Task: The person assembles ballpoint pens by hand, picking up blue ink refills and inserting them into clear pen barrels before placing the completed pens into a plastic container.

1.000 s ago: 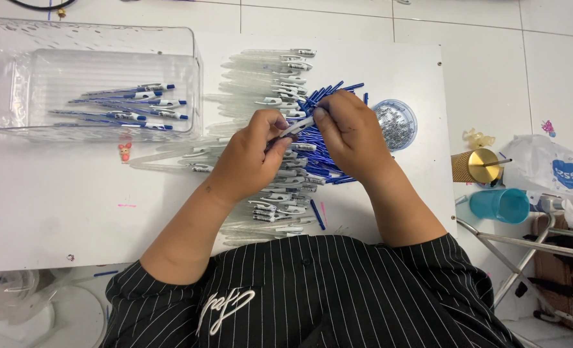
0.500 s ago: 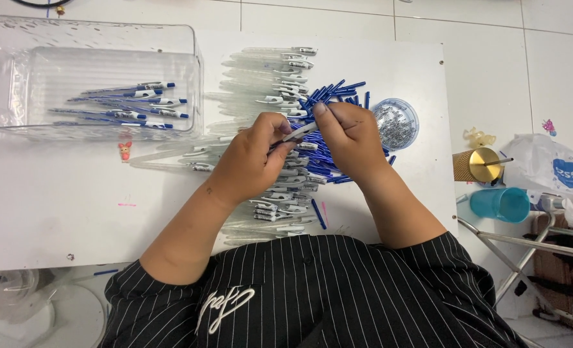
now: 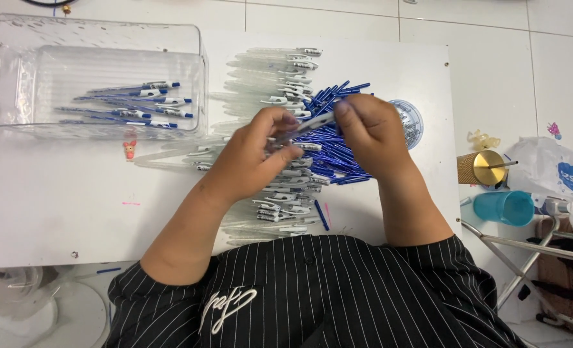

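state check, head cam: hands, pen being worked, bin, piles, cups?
left hand: gripping pen barrel
right hand: pinching the pen's other end
pen: held off the table, tilted
clear bin: open, several finished pens inside
clear barrels: loose, piled
blue refills: loose heap
teal cup: on its side

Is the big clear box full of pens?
No, mostly empty. The clear box holds only a few pens lying flat on its bottom.
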